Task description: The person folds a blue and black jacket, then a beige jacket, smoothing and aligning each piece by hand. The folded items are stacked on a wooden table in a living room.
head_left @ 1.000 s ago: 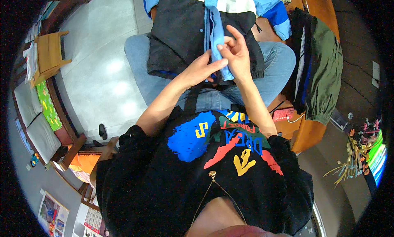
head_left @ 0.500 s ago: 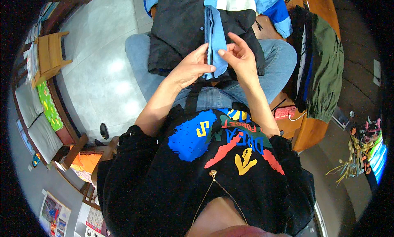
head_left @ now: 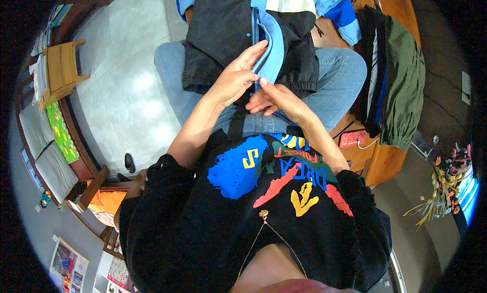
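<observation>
A jacket [head_left: 215, 54] lies over my lap, black below with a white band and light blue above. Its light blue front flap [head_left: 274, 44] bows to the right, with the zipper teeth along its inner edge. My left hand [head_left: 231, 85] pinches the zipper edge near the bottom, its fingers stretched along the teeth. Just right of it, my right hand [head_left: 284, 101] has its thumb on the flap's lower end. The other right fingers are loosely curled below, and part of the grip is hidden.
An olive-green garment [head_left: 403, 85] hangs over the wooden surface [head_left: 388, 166] at my right, near a red-and-white item [head_left: 352, 138] with a white cable. Blue clothing [head_left: 342, 21] lies beyond the jacket. A wooden stool [head_left: 61, 67] stands on the tiled floor at far left.
My right hand has moved down and left, from the flap's right edge to its lower end. The left fingers have stretched up along the teeth, and the flap now curves more.
</observation>
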Tool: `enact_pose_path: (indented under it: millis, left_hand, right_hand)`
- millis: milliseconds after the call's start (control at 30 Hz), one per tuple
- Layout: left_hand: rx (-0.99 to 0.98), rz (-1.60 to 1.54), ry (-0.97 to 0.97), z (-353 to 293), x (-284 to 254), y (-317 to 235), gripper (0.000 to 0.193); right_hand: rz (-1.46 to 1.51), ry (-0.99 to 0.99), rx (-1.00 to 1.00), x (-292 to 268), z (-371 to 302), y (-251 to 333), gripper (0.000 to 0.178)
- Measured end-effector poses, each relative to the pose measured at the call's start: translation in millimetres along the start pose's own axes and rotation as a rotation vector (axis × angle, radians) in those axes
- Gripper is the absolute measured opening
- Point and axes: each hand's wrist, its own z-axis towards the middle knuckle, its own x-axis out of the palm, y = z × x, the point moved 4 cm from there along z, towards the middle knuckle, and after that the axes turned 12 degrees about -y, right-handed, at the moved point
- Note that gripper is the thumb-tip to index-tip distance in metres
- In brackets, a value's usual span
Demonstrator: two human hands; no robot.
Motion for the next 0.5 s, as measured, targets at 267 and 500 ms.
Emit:
enact_pose_path:
  millis: [267,500]
  left_hand:
    - [0.21,0.409,-0.223,1.1,0.2,27.5,0.072]
    - [0.074,0.615,-0.395,-4.9,-21.0,27.1,0.019]
  right_hand:
    - [0.748,-0.244,-0.226,-2.9,23.3,13.2,0.018]
    - [0.855,-0.348,-0.388,-10.5,13.4,27.6,0.014]
